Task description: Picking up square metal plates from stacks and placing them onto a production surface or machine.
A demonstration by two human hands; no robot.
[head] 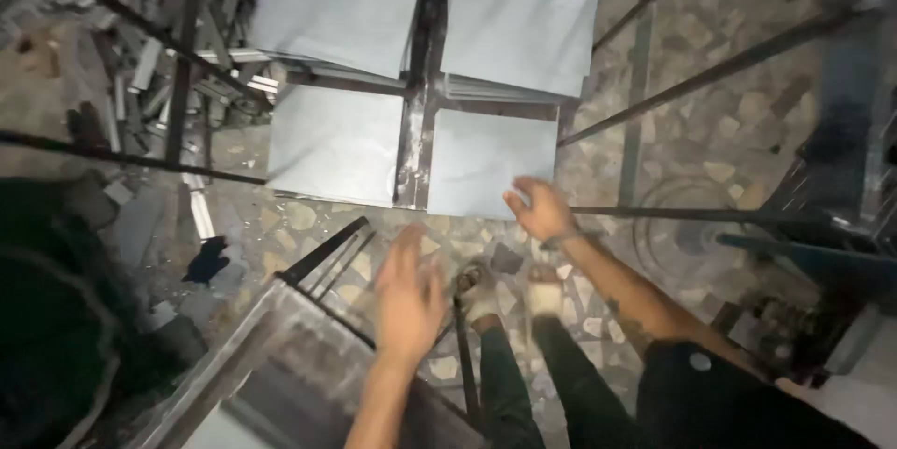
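Nearest the lens, the left hand [408, 295] hangs flat and spread, palm down, fingers straight and together, over the top rail of a steel frame [280, 318] that rises from the lower left. It holds nothing and looks motion-blurred, so whether it touches the rail I cannot tell. Its forearm comes straight up from the bottom edge.

Further out, the right hand [539, 210] reaches low, arm nearly straight and slanting from the lower right, wrist bent down. Its fingers are loosely curled and spread at the near right corner of the front sheet [486, 164], a pale grey metal panel lying on the stone floor [710, 131]. The fingertips sit at the sheet's edge; a closed grip is not visible, so I judge it open and just arriving.

That sheet lies among other stacked sheets [341, 5], crossed by a dark bar [425, 85]; thin rods [710, 71] run across the right side. The person's feet [509, 290] stand just short of the sheet.

To do this well, I would say the fingers should get under the corner, not pinch the thin edge, and lift slowly, since cut sheet edges are sharp and the rods nearby could snag it. The free hand would best steady on the frame.
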